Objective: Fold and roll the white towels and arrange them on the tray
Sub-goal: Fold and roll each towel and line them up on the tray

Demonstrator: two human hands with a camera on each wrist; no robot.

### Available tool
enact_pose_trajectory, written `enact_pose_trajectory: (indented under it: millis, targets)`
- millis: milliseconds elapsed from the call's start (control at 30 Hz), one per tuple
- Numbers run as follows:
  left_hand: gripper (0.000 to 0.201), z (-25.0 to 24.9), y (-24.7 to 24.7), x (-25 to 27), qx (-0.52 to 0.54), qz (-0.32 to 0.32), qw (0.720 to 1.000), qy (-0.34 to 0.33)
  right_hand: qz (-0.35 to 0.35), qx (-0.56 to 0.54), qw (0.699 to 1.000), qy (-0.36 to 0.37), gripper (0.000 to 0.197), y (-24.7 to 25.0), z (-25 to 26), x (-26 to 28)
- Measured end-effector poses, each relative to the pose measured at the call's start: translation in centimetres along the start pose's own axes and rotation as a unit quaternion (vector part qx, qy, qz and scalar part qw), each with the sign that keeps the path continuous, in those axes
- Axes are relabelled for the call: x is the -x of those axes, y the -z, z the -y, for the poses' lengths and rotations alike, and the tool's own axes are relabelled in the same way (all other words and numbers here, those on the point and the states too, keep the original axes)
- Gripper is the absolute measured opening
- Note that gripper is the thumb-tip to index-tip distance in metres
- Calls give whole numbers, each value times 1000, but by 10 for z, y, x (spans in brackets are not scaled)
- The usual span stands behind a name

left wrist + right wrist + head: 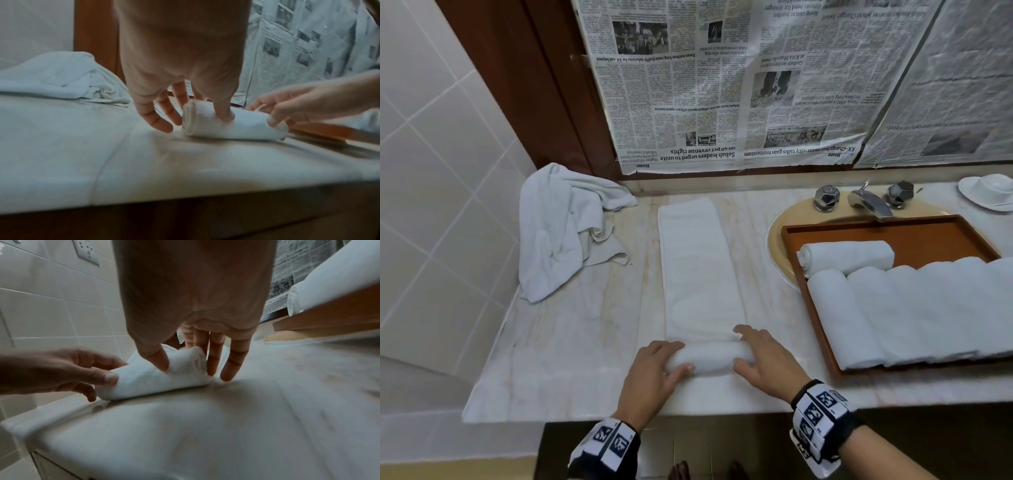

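Note:
A white towel (698, 260), folded into a long strip, lies across the marble counter (571, 349). Its near end is wound into a roll (709, 361) (246, 128) (144, 381). My left hand (671, 359) (185, 113) grips the roll's left end, thumb in front and fingers over the back. My right hand (750, 353) (191, 363) grips the right end the same way. To the right stands a brown wooden tray (928, 236) holding a row of rolled towels (928, 308), with one more roll (846, 257) lying crosswise behind them.
A heap of crumpled white towels (565, 226) sits in the back left corner against the tiled wall. The tray rests over a sink (774, 246) with a chrome faucet (869, 202). A white dish (989, 190) is at far right. Newspaper (722, 85) covers the back wall.

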State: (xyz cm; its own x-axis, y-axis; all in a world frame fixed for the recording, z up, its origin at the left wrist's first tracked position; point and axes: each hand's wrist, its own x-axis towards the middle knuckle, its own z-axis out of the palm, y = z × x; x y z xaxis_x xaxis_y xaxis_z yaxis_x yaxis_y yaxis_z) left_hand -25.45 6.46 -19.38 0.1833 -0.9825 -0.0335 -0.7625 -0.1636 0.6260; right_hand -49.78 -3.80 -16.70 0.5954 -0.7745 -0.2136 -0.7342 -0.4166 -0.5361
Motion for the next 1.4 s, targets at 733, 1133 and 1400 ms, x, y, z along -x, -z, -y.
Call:
enact_pose_trajectory:
  millis: [733,1133,1400]
  targets:
    - [61,-10,4,1,-33,48,998,29,31,-53,998,10,38,4,-4,-9]
    - [45,-11,8,-11,38,78,989,117,-22,34,996,82,53,-14,-4,7]
    - [56,-18,3,-7,59,10,994,94,11,-36,999,25,41,-1,-2,-15]
